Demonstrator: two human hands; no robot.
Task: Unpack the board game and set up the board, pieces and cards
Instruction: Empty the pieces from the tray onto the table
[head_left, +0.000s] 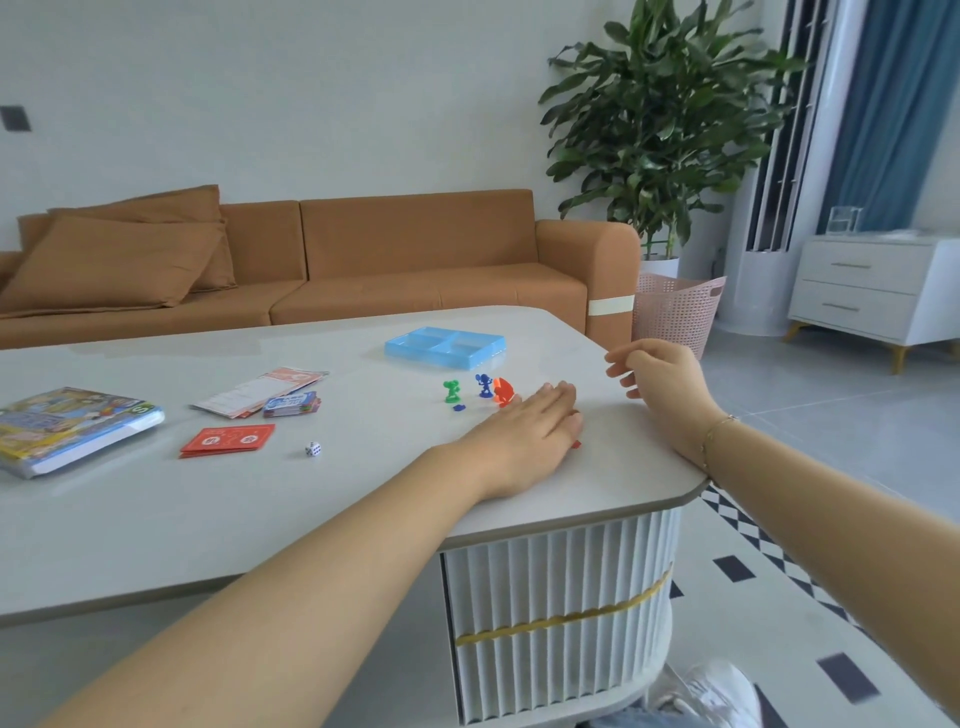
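Game parts spread over a pale table (156, 519). Three small figures standing upright near the right end: green figure (452, 391), blue figure (485, 385), orange figure (504, 392), the last two just beside each other. Small blue piece (458, 408) lying flat near the green figure's foot. Light blue tray (444, 346) with compartments beyond the figures, toward the far edge. White die (312, 449) nearer the middle. Red cards (228, 439) lying flat left of the die; blue card stack (291, 404) and a folded sheet (260, 391) behind them, touching. Game box (72, 428), colourful and wrapped in clear film, at the far left.

Left hand (524, 434) palm down on the table, fingers straight and together, fingertips close to the orange figure; a red sliver (575, 445) showing at its right edge, too small to identify. Right hand (662, 379) raised just above the table's right corner, fingers loosely curled, holding nothing visible; thin bracelet (719, 431) on the wrist.

Behind the table: brown sofa (363, 260) with cushions, pink basket (678, 312), large potted plant (665, 130), white drawer unit (872, 291), blue curtain (893, 104).
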